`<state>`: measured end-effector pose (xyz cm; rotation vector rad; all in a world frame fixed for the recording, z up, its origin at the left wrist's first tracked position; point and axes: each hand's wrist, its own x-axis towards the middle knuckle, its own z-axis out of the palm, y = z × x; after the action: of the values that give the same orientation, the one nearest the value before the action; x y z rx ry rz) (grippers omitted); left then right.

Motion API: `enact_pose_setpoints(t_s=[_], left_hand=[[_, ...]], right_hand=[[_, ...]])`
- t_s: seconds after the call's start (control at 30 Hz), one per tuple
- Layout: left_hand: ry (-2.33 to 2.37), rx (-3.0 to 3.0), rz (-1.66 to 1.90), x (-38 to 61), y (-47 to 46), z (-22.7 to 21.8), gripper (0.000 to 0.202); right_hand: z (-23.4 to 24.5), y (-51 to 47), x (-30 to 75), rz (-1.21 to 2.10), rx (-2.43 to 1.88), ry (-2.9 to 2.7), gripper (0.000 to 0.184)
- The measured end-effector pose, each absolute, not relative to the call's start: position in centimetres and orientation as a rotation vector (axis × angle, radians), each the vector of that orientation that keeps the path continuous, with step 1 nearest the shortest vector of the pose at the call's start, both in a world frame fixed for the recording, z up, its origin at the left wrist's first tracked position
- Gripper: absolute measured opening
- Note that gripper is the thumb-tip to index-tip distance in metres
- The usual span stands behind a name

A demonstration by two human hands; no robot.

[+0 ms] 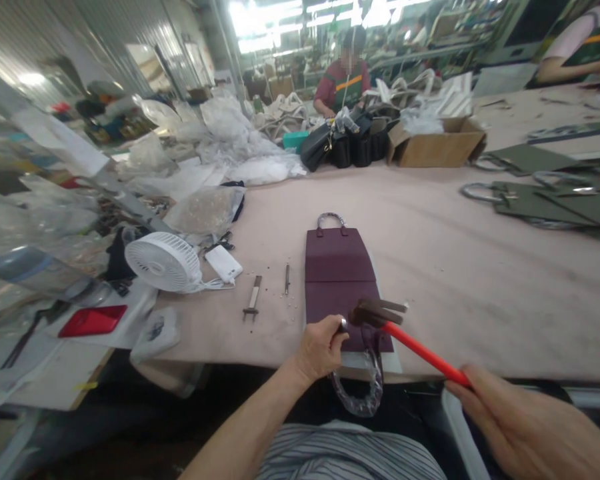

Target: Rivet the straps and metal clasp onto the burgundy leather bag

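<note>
A dark maroon handbag panel (pixel 337 260) lies flat at the front of the table, with a wrapped loop handle (pixel 331 219) at its far end. Another plastic-wrapped handle (pixel 363 400) hangs over the table's near edge. My left hand (pixel 321 348) is closed over the panel's near part, pinching a small shiny metal piece (pixel 343 325) whose kind I cannot make out. In my right hand (pixel 505 413) is the red grip of a hammer (pixel 425 353). Its dark head is over the panel, close to my left fingers.
Left of the panel lie a slim metal tool (pixel 287 280) and a caliper-like tool (pixel 253 300). Further left are a white fan (pixel 163 262), a white power bank (pixel 223 263) and a red phone (pixel 93 321). Green bag panels (pixel 545 200) lie right; a carton (pixel 435 143) and co-worker (pixel 341 80) are beyond.
</note>
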<state>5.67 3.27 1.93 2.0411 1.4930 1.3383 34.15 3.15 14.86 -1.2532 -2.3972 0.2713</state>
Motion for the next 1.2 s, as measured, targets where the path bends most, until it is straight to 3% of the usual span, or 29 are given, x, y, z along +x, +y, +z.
enact_pose_setpoints(t_s=[0.1,0.27,0.5,0.6,0.73,0.9,1.2], left_hand=[[1.505,2.056,1.340,5.6,3.3,1.8,0.016],[1.509,2.058,1.286,5.7,3.2,1.9,0.018],[1.518,1.971,1.265,5.6,2.7,2.7,0.012],[1.487,1.944,1.223,5.3,2.7,3.4,0.015],[1.472,1.971,1.247,5.0,2.7,3.6,0.011],[1.459,1.988,1.355,4.9,2.4,2.8,0.011],[1.548,1.843,1.389,4.9,2.4,3.3,0.010]], right_hand=[[16.4,2.9,33.1,0.152,-1.136,-2.320,0.019],[16.4,2.6,32.7,0.191,-1.051,-2.450,0.031],[10.1,7.5,36.0,0.916,-1.774,-2.078,0.047],[6.8,9.7,36.5,0.799,-2.001,-2.096,0.045],[4.6,9.6,33.7,0.088,-1.611,-2.226,0.050],[3.7,7.2,27.0,0.375,-1.077,-2.230,0.033],[1.7,6.5,25.2,0.524,-1.065,-2.165,0.027]])
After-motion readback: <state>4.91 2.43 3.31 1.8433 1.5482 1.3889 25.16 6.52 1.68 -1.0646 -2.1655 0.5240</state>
